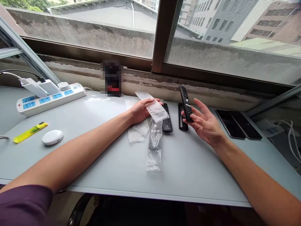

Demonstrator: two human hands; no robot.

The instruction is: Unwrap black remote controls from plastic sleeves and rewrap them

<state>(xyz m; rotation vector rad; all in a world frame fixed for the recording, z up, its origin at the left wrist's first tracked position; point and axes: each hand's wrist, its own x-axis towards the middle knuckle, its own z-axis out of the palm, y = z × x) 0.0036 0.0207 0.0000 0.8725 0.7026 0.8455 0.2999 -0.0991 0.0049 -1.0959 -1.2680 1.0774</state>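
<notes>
My left hand [140, 111] is closed on a clear plastic bag [157, 110], which hangs over the middle of the desk. In my right hand [204, 124] a black remote control [186, 105] is held nearly upright by its lower end, with the buttons showing. Just behind it another black remote [182, 124] lies face down on the desk. Partly under the held bag, a remote with a keypad [167, 125] lies face up. Closer to me is a remote in a clear plastic sleeve [154, 141]. More clear bags [137, 133] lie beneath my left hand.
A white power strip [53, 98] with plugged-in chargers is at the back left. A yellow packet [30, 132] and a round white case [52, 137] lie in front of it. Two dark phones [238, 124] are at the right. A blurred dark object [113, 78] stands against the wall.
</notes>
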